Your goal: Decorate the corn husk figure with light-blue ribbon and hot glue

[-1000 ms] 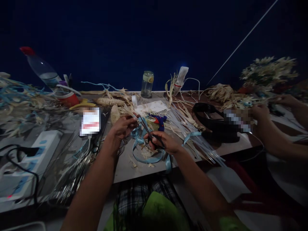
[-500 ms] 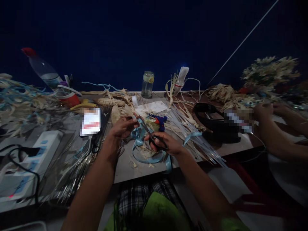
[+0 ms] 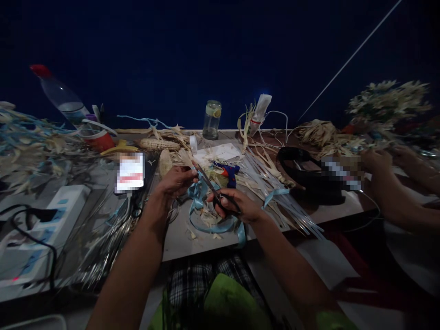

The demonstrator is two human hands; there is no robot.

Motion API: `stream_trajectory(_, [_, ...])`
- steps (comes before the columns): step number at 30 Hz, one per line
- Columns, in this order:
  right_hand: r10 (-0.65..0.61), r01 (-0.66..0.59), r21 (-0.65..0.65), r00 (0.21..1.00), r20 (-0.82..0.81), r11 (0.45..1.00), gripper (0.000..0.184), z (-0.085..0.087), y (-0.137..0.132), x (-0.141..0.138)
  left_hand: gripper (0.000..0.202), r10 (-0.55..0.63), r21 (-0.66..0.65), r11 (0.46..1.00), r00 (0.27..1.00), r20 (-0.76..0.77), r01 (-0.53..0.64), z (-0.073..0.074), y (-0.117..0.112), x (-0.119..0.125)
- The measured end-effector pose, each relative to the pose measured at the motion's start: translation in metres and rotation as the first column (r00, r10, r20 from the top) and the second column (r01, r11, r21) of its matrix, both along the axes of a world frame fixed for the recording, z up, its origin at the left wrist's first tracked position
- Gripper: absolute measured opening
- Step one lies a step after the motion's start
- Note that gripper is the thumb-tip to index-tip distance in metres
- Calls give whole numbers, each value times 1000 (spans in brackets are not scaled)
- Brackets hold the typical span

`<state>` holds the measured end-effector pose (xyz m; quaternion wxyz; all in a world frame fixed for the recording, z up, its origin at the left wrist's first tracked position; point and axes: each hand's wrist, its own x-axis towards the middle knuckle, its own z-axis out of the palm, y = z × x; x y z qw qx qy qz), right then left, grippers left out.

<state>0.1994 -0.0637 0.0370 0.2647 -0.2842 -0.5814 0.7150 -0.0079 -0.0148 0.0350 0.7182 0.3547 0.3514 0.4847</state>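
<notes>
My right hand is closed around the handles of a pair of scissors, whose blades point up and left toward my other hand. Fingers pinched, my left hand grips a piece of corn husk right by the scissor tips; light blue ribbon shows at the fingertips too. Below both hands, a loop of light blue ribbon lies on the table among husk scraps. Just behind the scissors rests a blue glue gun with an orange trigger.
To the left are a power strip, a lit phone and a bundle of wires. A corn cob and a glass jar stand behind. Clear sticks lie right, near a black headband-like object and a co-worker's arms.
My hands and the scissors hold nearly the same pose. The whole view has shifted very slightly. The co-worker's hands at the right have moved a little.
</notes>
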Motion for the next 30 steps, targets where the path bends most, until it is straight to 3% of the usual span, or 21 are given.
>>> stream_trajectory(6, [-74,74,3,997,4,997,45,6,-9,-9,28,-21,-7,1000,999,-47,20,-1,1,-1])
stream_trajectory(19, [-275,274,-27,961,-33,961,38,3,-24,-24,30,-95,6,995,990,-100,96,1,0,-1])
stream_trajectory(30, [-290,290,9,956,39,957,44,11,-32,-27,37,-89,28,995,985,-148,94,14,-5,1])
